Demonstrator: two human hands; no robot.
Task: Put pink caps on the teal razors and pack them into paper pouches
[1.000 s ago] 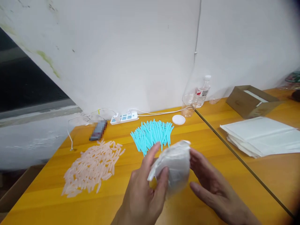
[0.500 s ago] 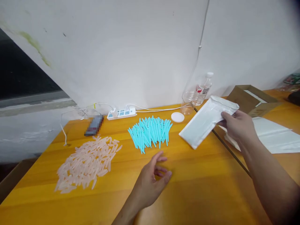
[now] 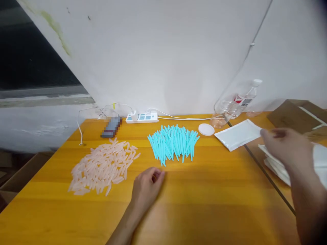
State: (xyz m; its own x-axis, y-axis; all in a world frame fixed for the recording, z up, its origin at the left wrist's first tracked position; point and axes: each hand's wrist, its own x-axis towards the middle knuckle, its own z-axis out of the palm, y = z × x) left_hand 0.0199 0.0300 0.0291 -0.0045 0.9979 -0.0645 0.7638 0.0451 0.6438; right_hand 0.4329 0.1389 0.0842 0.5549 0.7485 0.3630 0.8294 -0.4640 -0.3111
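My left hand (image 3: 148, 186) rests on the wooden table with its fingers curled in and the thumb against the forefinger; nothing shows in it. Just beyond it lies a pile of turquoise, pen-like tapered sticks (image 3: 173, 143). To its left spreads a heap of pale pink, translucent slim pieces (image 3: 102, 166). A flat white packet (image 3: 238, 134) lies on the table at the right. Close by the packet's right end is my right hand (image 3: 288, 148), blurred, above more white packets (image 3: 278, 165); whether its fingers touch anything is unclear.
Along the wall stand a power strip (image 3: 142, 117) with white cables, a clear plastic jar (image 3: 221, 115) and a bottle (image 3: 246, 98). A round white lid (image 3: 206, 129) lies near the jar. A phone (image 3: 111, 127) is at back left, a cardboard box (image 3: 293, 117) at right.
The white packet has gone from my right hand down onto the table, and that hand has moved right. My left hand has lowered to the table and its fingers have closed. The view has shifted.
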